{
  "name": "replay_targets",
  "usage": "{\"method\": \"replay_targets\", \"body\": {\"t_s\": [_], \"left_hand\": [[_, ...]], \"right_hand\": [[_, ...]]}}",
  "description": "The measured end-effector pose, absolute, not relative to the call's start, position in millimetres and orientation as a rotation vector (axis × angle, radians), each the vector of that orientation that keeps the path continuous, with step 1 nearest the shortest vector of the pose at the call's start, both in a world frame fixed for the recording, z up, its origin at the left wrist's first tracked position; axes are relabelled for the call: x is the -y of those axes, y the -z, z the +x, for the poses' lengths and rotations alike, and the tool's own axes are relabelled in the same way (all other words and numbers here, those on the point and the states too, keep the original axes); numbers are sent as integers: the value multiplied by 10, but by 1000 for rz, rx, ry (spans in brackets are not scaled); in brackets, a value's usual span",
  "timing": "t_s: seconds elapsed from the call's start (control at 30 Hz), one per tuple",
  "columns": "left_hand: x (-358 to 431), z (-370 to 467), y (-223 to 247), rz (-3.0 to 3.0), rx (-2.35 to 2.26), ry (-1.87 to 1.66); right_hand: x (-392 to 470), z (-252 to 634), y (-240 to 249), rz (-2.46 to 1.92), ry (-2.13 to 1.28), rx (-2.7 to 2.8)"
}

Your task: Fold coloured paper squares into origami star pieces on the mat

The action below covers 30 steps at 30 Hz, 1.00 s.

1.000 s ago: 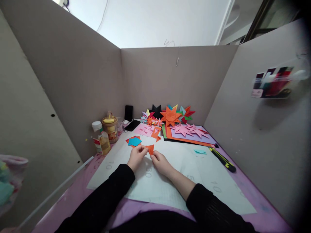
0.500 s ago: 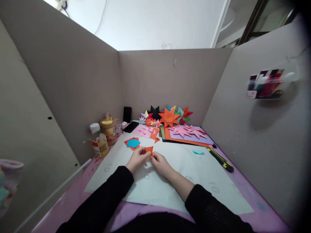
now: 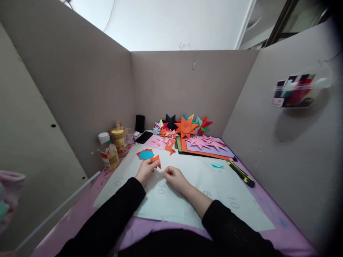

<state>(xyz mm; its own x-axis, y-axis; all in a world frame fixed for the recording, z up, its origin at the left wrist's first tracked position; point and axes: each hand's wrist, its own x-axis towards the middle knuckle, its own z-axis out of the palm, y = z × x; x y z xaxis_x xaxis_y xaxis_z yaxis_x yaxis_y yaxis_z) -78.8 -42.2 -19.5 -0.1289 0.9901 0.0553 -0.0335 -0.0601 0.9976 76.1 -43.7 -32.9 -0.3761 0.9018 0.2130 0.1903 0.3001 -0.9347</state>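
Note:
My left hand [image 3: 146, 171] pinches a small folded piece of orange paper [image 3: 156, 161] between thumb and fingers, one pointed end angled down to the right. To its right, apart from the orange piece, my right hand [image 3: 175, 177] is curled closed over the white sheet [image 3: 184, 207]. Whether anything is inside its fingers is hidden. Just beyond my left hand lie blue paper pieces [image 3: 146, 154] on top of red and orange ones. A small folded turquoise paper [image 3: 217, 165] rests on the sheet to the right.
A yellow-black utility knife [image 3: 242, 175] lies at right. Behind are pink paper stars [image 3: 199, 142] on stacked coloured sheets, a large orange star [image 3: 185, 127] and a black star [image 3: 170, 122]. Bottles [image 3: 109, 153], a lidded jar [image 3: 119, 141] and a dark phone [image 3: 144, 137] stand or lie at left.
Both hands held the orange paper together before. My right hand has let go of it, and my left hand has moved slightly left and tilted it.

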Motion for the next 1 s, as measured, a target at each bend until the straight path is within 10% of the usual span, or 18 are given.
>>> {"method": "replay_targets", "body": {"t_s": [1.0], "left_hand": [[503, -732, 129, 1632, -1242, -1304]], "right_hand": [[356, 811, 328, -979, -1213, 1574]]}}
